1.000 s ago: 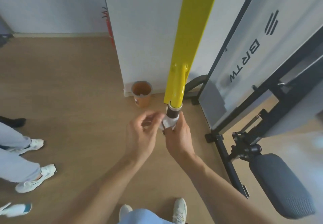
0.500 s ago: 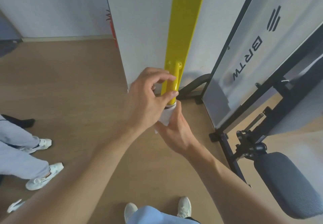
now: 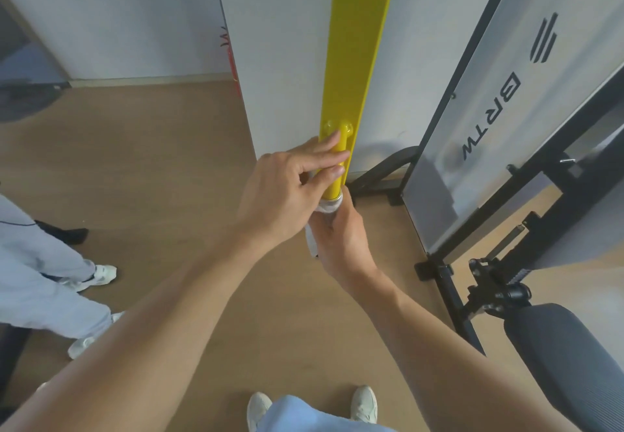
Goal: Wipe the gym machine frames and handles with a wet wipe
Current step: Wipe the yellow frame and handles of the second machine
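A yellow machine bar [image 3: 354, 47] runs down the middle of the view and ends in a round yellow tube with a metal collar. My left hand [image 3: 287, 192] grips that yellow tube just above the collar, fingers curled round it. Below it, my right hand [image 3: 344, 239] is wrapped around the handle at the bar's end, pressing a white wet wipe [image 3: 326, 210] against it. A loose tail of the wipe hangs down beside my right palm. The handle itself is hidden under the wipe and my fingers.
A black machine frame [image 3: 449, 283] with a frosted panel marked BRTW stands at the right, with a grey padded roller [image 3: 567, 360] in front of it. A white wall panel stands behind the bar. Another person's legs and white shoes [image 3: 98, 274] are at the left on the wooden floor.
My left hand rose from beside the wipe and took hold of the yellow tube above the collar. My right hand stayed on the wipe-wrapped handle. The orange cup is now hidden.
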